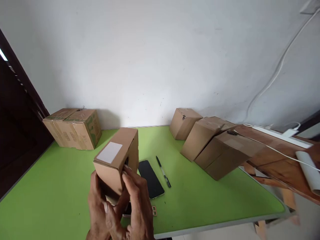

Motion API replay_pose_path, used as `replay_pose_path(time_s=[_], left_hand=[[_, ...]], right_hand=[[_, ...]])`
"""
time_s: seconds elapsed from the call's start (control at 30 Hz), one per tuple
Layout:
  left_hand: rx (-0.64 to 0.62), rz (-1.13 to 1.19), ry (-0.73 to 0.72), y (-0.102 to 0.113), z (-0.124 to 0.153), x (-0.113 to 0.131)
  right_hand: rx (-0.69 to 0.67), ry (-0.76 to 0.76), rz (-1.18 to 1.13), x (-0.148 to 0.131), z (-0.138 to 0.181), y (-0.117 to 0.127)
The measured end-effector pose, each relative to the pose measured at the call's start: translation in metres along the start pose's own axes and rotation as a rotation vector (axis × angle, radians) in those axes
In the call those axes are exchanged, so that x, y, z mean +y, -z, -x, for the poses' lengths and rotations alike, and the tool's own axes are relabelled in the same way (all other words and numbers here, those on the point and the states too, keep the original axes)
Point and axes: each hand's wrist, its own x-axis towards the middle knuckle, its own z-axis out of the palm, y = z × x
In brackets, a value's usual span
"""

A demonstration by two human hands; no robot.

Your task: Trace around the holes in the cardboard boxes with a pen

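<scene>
A small brown cardboard box (108,176) is held up, tilted, above the table in both hands. A blank white label (109,152) is stuck on its upper face. My left hand (97,208) grips the box from the left and below. My right hand (140,203) has its fingers pressed at the box's right side, by a dark gap along the edge. Just right of the box lie a black smartphone (152,181) and a pen (163,171). Beneath my right hand, a mostly hidden object with a pinkish square-holed corner (154,210) pokes out.
At the table's back left stands a taped carton (75,131) with green print. Several plain cartons line the back right, one a cube-shaped box (183,123). Beyond the green table (197,200) are a wooden bench (272,156), a white power strip (282,136) and a white roll (308,173).
</scene>
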Motion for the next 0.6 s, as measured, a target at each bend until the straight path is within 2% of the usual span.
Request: replay_pose_path(time_s=[0.1,0.23,0.3,0.33,0.4,0.5,0.6], left_hand=[[0.046,0.117,0.089,-0.009,-0.002,0.014],[-0.108,0.397,0.200,-0.009,-0.003,0.021],[-0.159,0.464,0.250,-0.005,0.000,0.022],[-0.173,0.481,0.270,-0.004,0.001,0.023],[-0.189,0.501,0.297,-0.003,0.004,0.027],[-0.230,0.514,0.328,-0.004,0.007,0.037],[-0.311,0.500,0.316,-0.004,0.009,0.044]], right_hand=[[0.003,0.096,0.029,0.002,-0.002,0.014],[0.258,0.107,0.206,0.005,-0.013,0.050],[0.378,0.058,0.262,0.010,-0.025,0.070],[0.391,0.001,0.260,0.013,-0.032,0.079],[0.335,-0.170,0.217,0.018,-0.045,0.094],[0.094,-0.445,0.093,0.021,-0.060,0.105],[-0.119,-0.589,-0.073,0.020,-0.067,0.107]])
